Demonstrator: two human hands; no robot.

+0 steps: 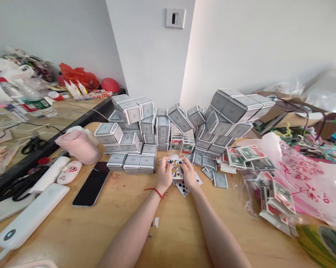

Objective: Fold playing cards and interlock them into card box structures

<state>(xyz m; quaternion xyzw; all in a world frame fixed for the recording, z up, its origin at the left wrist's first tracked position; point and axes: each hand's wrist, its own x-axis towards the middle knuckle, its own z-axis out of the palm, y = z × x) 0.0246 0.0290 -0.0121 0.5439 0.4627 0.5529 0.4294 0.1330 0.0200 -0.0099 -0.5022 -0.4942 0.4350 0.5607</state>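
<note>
Nearest, a small white paper scrap [156, 222] lies on the smooth, pale wooden worktop [170, 238]. Further on, the left hand [164, 175] and right hand [189, 173] each close their grip on a thin glossy stack of playing cards [176, 167] held just above it, the top one seemingly a queen. Behind them are piled grey, patterned, rectangular card boxes [145, 128].

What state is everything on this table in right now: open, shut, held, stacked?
playing cards: face up, held between left hand and right hand.
card boxes: closed, piled in stacks.
phone: screen dark, lying flat.
flat cartons: unfolded, in a clear bag.
loose card: face up on the table.
</note>
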